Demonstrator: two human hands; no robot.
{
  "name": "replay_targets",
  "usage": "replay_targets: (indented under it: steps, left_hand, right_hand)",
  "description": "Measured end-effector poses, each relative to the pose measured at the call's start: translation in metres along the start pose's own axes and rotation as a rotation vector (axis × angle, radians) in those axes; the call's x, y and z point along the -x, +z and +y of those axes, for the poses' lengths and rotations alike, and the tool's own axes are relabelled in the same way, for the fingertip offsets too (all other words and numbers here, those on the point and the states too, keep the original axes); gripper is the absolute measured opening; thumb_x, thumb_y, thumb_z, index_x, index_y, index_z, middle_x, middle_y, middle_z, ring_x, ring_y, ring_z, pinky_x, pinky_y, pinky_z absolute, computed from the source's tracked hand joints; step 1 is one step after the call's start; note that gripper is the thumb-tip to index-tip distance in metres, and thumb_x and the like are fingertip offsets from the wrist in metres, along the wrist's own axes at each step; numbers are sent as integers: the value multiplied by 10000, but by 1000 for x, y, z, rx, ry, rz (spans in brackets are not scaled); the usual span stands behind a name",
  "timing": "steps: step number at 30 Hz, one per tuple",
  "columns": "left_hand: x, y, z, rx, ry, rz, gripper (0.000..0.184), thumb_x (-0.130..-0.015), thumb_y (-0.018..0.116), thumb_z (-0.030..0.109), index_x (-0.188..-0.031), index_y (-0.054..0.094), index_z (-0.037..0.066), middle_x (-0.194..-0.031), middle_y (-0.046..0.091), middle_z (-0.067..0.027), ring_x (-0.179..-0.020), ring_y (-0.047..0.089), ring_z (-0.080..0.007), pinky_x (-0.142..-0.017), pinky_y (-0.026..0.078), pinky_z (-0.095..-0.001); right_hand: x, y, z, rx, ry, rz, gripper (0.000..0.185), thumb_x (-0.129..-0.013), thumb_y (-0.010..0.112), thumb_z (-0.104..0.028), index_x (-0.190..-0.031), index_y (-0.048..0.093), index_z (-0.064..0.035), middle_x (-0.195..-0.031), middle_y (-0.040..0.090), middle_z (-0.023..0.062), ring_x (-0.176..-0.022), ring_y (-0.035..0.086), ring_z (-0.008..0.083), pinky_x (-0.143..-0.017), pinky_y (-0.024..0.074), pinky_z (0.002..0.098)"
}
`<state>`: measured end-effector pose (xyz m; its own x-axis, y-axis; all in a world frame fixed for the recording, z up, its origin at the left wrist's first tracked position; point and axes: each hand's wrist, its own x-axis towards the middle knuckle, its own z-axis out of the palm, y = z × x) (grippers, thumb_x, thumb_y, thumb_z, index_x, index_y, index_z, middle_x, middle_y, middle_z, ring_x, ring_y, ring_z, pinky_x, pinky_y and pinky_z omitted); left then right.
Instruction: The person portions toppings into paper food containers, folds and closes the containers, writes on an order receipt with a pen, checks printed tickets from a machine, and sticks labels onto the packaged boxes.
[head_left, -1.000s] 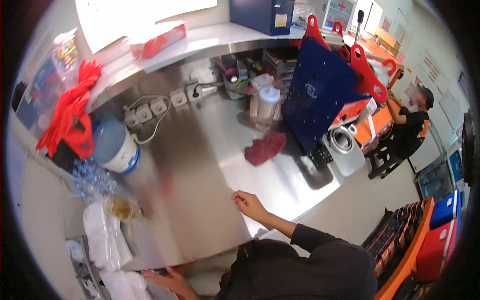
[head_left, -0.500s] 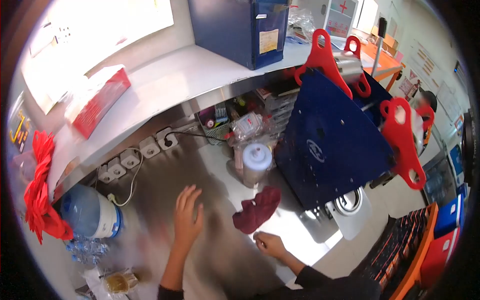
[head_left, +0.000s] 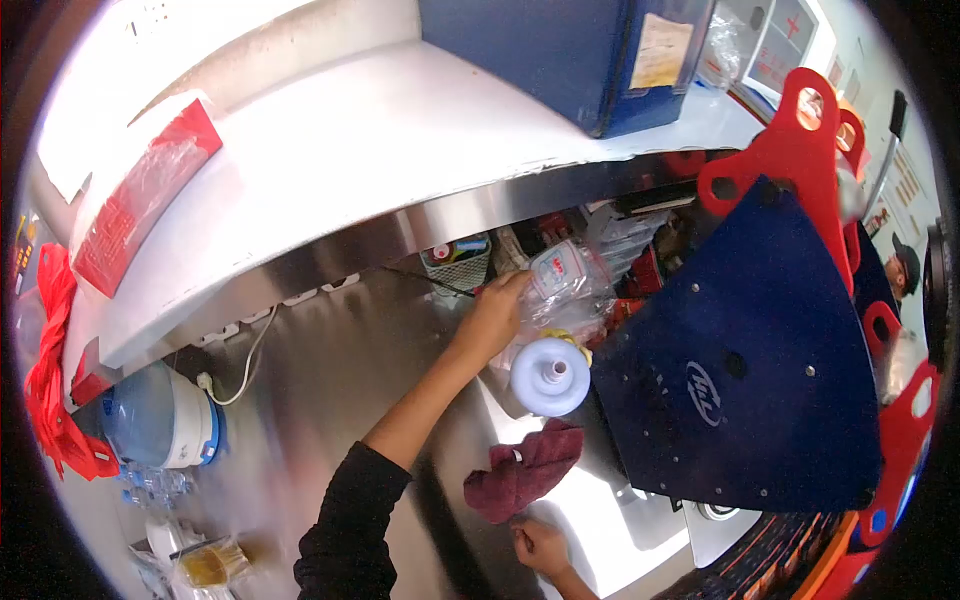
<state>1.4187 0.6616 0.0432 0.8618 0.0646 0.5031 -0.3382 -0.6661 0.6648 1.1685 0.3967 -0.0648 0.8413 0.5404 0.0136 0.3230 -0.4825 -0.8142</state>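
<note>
My left hand [head_left: 496, 312] reaches in under the shelf, its fingers closed at the left edge of a clear plastic bag [head_left: 565, 285] with a printed label. Just in front of that bag stands a pale plastic bottle [head_left: 549, 378] with a round top and a small nozzle, seen from above. A crumpled maroon cloth [head_left: 525, 470] lies on the metal counter below the bottle. My right hand [head_left: 542, 546] is closed beside the cloth's lower edge; whatever its fingers hold is hidden.
A large dark-blue machine [head_left: 740, 370] with red brackets stands at the right. The white shelf [head_left: 330, 130] overhangs the counter's back. A big water bottle [head_left: 160, 418] and red cloth strips [head_left: 50, 360] are at the left; a small basket [head_left: 458, 265] sits under the shelf.
My left hand has moved forward and right from above the counter to the plastic bag. The view has shifted closer to the shelf. My right hand stays by the maroon cloth.
</note>
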Motion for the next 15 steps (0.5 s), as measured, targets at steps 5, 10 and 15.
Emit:
replay_targets:
  steps: [5,10,15]
  left_hand:
    - [-17,-40,-17,-183,-264,191,391,-785,570,117,-1154,510,4,-890,617,-223,-883,587,-404,-767,475,-428]
    - [-56,-59,-43,-368,-174,276,690,-705,703,412,-1207,464,3,-862,623,-230,-872,595,-394,-848,434,-452]
    - [-78,-69,-56,-402,-246,173,671,-712,695,411,-1197,473,4,-883,617,-234,-882,591,-396,-853,432,-452]
  right_hand:
    - [4,0,7,56,57,-86,131,-714,594,-107,-833,640,-78,-757,632,89,-634,616,256,-573,503,346]
    - [1,2,3,14,-8,12,106,-708,580,-57,-798,635,-62,-596,529,76,-508,522,227,-495,426,335]
    - [1,4,5,24,-34,57,104,-711,583,-58,-802,633,-59,-607,542,78,-512,526,228,-504,436,337]
